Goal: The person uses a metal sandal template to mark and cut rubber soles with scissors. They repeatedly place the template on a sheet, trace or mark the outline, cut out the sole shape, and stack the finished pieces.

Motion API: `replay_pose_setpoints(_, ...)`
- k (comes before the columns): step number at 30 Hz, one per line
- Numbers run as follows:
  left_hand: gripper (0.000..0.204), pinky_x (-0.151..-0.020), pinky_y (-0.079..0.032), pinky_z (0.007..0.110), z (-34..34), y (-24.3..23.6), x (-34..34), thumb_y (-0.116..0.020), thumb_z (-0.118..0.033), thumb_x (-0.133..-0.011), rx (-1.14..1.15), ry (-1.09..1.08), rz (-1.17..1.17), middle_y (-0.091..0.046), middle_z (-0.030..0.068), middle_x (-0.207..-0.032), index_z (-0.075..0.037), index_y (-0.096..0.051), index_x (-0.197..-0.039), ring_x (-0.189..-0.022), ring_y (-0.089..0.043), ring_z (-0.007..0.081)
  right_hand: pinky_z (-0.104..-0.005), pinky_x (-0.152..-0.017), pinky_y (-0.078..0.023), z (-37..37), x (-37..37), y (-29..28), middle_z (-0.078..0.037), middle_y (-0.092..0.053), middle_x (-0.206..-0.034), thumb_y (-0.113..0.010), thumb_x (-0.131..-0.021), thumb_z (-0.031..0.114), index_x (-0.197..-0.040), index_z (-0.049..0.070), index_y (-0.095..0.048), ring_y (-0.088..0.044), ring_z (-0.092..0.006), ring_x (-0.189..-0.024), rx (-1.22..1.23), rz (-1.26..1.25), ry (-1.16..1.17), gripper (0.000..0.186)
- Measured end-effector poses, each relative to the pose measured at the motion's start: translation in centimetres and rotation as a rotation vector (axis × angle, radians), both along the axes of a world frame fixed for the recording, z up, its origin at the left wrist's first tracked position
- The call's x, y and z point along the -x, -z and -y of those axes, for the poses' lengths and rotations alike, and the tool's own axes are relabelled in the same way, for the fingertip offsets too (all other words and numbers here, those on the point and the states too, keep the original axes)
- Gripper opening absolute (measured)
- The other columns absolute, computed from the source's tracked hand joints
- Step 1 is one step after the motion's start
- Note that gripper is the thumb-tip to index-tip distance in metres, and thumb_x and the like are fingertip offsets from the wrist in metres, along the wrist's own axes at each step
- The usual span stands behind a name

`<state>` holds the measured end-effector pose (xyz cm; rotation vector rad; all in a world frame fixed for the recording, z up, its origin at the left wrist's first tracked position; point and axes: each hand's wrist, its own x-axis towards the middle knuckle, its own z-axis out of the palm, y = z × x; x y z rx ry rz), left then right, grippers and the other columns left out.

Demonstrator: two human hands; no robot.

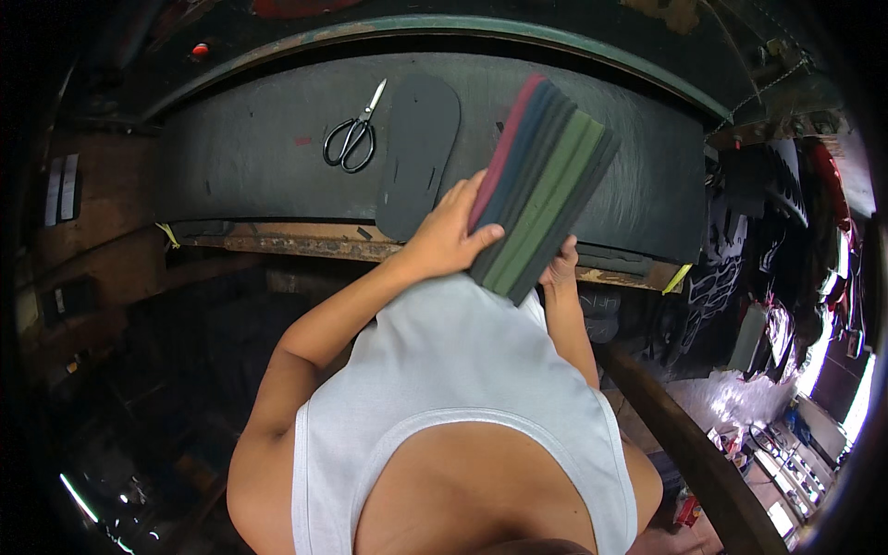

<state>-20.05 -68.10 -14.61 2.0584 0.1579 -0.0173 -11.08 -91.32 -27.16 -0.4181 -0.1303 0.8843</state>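
Observation:
Both my hands are on a thick stack of long flat strips (546, 176), maroon, blue, black and green, tilted over the bench's front edge. My left hand (455, 231) grips its left side, with the thumb lying across the near end. On the other side my right hand (561, 265) holds the lower right edge; its remaining fingers are hidden under the stack. Left of the strips lies a dark grey sole-shaped piece (419, 129) with short slits near its wider end. Beside that piece rests a pair of scissors (351, 141) with black handles, blades pointing away from me.
A dark sheet covers the bench top (240, 157), bounded by a raised green rail (388, 30) behind and a worn wooden edge (305, 247) in front. Dark straps (717, 268) hang at the right. A wooden bar (689, 439) slants beside my right side.

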Motion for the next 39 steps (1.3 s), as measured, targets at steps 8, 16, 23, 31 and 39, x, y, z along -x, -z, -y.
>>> replay_pose_setpoints(8,0.082,-0.108,-0.045,0.050,0.6,-7.3,-0.6,-0.068,-0.038,-0.097,-0.138,0.157,0.111,-0.047,0.0300,-0.139,0.005,-0.028,-0.154,-0.128,-0.052,0.0458,-0.0519,-0.113,-0.048,-1.6,-1.7,-1.4,-0.020,-0.058,-0.145,-0.071,-0.086,0.061,-0.149,-0.001,-0.048,-0.060,-0.0356,-0.130,0.110,-0.009,0.111,0.092)
replay_pose_setpoints(16,0.054,-0.092,-0.054,0.045,-2.1,-13.2,-5.3,-0.066,-0.040,-0.098,-0.187,0.409,0.087,-0.064,0.0208,-0.115,0.001,-0.051,-0.131,-0.107,-0.068,0.0359,-0.0516,-0.113,-0.047,-0.1,-0.7,-2.5,-0.020,-0.054,-0.149,-0.060,-0.091,0.068,-0.152,0.000,-0.044,-0.058,-0.0357,-0.132,0.141,0.012,0.206,0.092)
replay_pose_setpoints(23,0.042,-0.094,-0.053,0.043,-0.1,-7.3,-8.0,-0.054,-0.031,-0.106,0.007,0.174,-0.132,-0.067,0.0243,-0.114,0.004,-0.047,-0.129,-0.107,-0.068,0.0329,-0.0514,-0.114,-0.046,0.0,-0.4,-3.5,-0.020,-0.051,-0.152,-0.051,-0.095,0.073,-0.154,0.001,-0.041,-0.056,-0.0359,-0.133,0.131,0.045,0.267,0.094)
replay_pose_setpoints(31,0.056,-0.075,-0.054,0.035,0.9,-3.1,-7.5,-0.059,-0.031,-0.104,0.053,0.272,-0.329,-0.070,0.0131,-0.089,0.007,-0.040,-0.140,-0.081,-0.065,0.0205,-0.0511,-0.115,-0.045,-0.2,1.1,-3.3,-0.019,-0.050,-0.153,-0.050,-0.096,0.073,-0.155,0.002,-0.040,-0.055,-0.0358,-0.135,0.142,-0.021,0.248,0.093)
replay_pose_setpoints(39,0.046,-0.069,-0.055,0.031,-9.0,-6.3,-12.6,-0.055,-0.039,-0.107,-0.156,-0.170,0.078,-0.067,0.0086,-0.106,-0.004,-0.052,-0.137,-0.083,-0.067,0.0148,-0.0508,-0.116,-0.043,-1.4,0.0,-2.7,-0.019,-0.048,-0.154,-0.050,-0.096,0.072,-0.155,0.002,-0.039,-0.053,-0.0357,-0.136,0.145,-0.030,0.214,0.093)
